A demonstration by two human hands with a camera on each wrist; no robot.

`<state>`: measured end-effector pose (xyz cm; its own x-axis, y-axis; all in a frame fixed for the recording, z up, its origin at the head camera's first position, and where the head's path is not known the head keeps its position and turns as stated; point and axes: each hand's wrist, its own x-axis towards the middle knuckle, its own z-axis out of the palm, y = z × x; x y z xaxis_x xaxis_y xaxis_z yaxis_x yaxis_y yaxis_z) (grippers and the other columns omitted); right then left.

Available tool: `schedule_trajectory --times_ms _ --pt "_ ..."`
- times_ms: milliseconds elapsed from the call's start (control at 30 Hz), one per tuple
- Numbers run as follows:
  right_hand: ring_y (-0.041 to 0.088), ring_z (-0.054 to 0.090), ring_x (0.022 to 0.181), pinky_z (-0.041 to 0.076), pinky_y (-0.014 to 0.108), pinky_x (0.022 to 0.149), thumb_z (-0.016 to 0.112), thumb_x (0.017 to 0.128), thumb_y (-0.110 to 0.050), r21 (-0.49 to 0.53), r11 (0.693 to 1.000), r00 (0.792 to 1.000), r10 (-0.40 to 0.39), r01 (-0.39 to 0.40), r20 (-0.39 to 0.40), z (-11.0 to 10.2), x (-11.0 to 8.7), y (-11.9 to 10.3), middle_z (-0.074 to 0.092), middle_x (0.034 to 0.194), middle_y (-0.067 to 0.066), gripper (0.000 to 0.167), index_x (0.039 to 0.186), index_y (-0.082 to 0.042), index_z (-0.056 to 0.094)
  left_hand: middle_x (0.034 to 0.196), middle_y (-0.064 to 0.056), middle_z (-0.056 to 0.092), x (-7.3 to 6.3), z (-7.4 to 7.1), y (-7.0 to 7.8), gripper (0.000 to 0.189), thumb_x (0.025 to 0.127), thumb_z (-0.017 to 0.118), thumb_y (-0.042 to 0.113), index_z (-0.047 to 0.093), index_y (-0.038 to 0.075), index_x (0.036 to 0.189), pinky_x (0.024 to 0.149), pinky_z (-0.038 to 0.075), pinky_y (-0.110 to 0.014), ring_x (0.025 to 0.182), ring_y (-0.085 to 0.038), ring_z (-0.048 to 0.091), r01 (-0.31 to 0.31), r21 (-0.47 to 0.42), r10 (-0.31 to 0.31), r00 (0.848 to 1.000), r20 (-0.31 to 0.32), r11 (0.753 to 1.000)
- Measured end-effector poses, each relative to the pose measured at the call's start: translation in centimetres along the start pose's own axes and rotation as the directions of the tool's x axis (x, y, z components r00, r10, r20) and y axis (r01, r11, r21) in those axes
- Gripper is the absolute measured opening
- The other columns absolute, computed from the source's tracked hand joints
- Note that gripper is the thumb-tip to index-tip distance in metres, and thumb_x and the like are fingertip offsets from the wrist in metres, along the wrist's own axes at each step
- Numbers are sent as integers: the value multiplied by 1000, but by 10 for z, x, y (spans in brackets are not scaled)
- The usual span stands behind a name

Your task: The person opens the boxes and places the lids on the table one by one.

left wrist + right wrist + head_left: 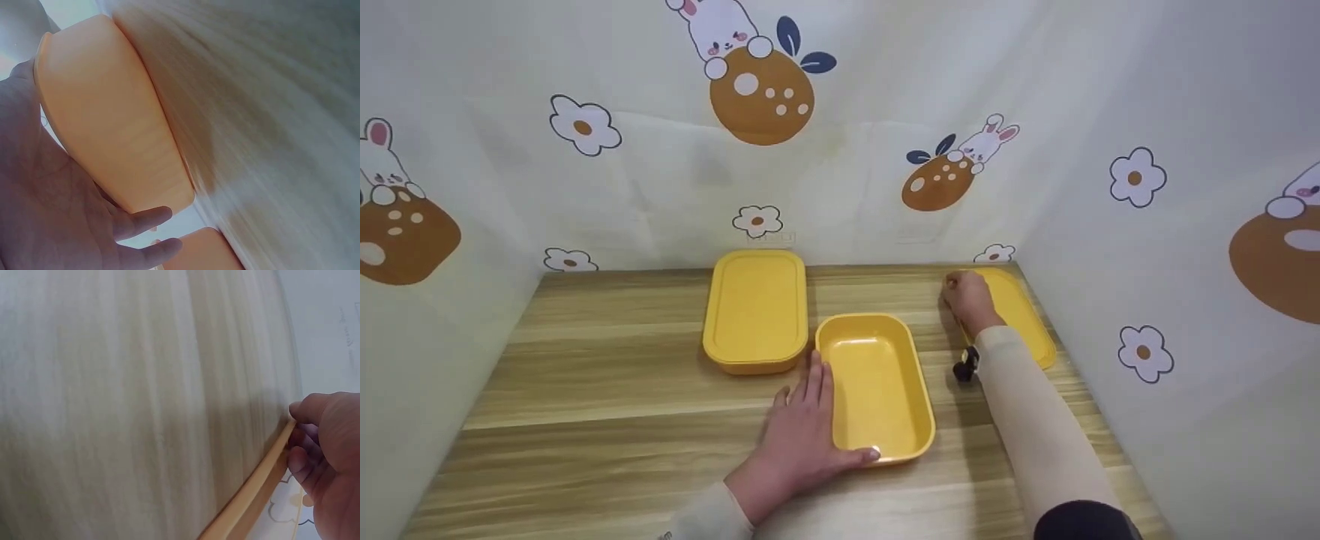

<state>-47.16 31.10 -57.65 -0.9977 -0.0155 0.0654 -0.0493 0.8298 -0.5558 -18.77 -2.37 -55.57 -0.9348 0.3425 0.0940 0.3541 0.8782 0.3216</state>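
Note:
An open yellow rectangular food container (877, 397), hollow side up, stands on the wooden table. My left hand (799, 442) rests along its left side, the fingers fairly straight by the rim and the thumb over the near edge. In the left wrist view, the fingers of this hand (62, 197) lie beside the container's outer wall (112, 107). At the far right, my right hand (971, 300) pinches the left far edge of a flat yellow lid (1020, 315). The right wrist view shows the lid's thin edge (253, 489) between thumb and fingers.
A second yellow container with its lid on (757, 307) stands at the back, left of the open one. Cloth walls (645, 187) printed with rabbits and flowers enclose the table (607, 427) at the back and both sides. The right one runs close beside the lid.

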Motion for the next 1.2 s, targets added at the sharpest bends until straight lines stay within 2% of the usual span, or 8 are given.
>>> schedule_trajectory --times_ms 133,300,433,567,667,767,900,1200 --pt "31 64 100 56 48 93 64 105 -9 73 997 1000 31 -31 1 -2 -3 -4 73 112 19 33 132 6 75 180 -31 12 -1 -1 -1 142 82 64 94 25 -10 170 118 41 -68 160 -48 34 -13 -7 13 1000 -16 1000" --pt "28 65 97 56 42 89 65 105 -13 154 988 1000 -29 28 3 -1 -15 -21 74 111 17 28 122 4 78 176 -31 26 0 -4 -3 126 87 71 83 34 -7 168 116 44 -66 153 -49 43 15 -127 -26 996 -85 992" --pt "22 64 85 54 31 76 66 109 -19 281 959 994 -65 40 82 1 -35 -38 74 99 15 27 116 4 78 148 -21 53 2 -14 -7 90 90 83 62 54 0 148 100 55 -61 117 -41 66 40 -294 -89 984 -157 955" --pt "17 58 72 48 25 62 65 112 -23 433 901 979 -99 13 176 3 -59 -54 68 87 19 34 115 9 76 121 -10 56 2 -24 -15 57 93 86 45 59 7 126 81 57 -49 93 -25 64 81 -415 -152 978 -141 906" --pt "15 56 68 46 23 58 65 113 -24 487 873 974 -131 25 185 3 -72 -63 67 86 17 35 114 10 76 109 -7 60 0 -28 -22 46 95 85 37 58 8 117 77 55 -40 89 -19 62 113 -518 -174 982 -71 848" --pt "14 54 66 45 22 56 65 113 -22 509 860 971 -144 28 190 3 -83 -69 66 85 14 31 111 7 77 99 -6 62 -3 -28 -26 39 97 83 31 56 7 112 75 52 -34 87 -17 60 134 -642 -152 988 26 755" --pt "14 53 65 44 23 55 67 112 -21 544 839 962 -152 5 226 3 -93 -74 62 80 8 25 106 2 78 96 -5 63 -8 -24 -28 35 99 82 27 57 5 109 73 52 -30 86 -18 61 192 -753 -136 981 136 629" --pt "23 59 73 56 33 65 68 112 -20 627 776 965 -105 -71 239 6 -108 -76 65 84 3 23 111 0 78 95 -7 64 -16 -8 -26 30 99 80 18 58 0 110 71 55 -28 82 -18 64 247 -849 -187 966 178 467"
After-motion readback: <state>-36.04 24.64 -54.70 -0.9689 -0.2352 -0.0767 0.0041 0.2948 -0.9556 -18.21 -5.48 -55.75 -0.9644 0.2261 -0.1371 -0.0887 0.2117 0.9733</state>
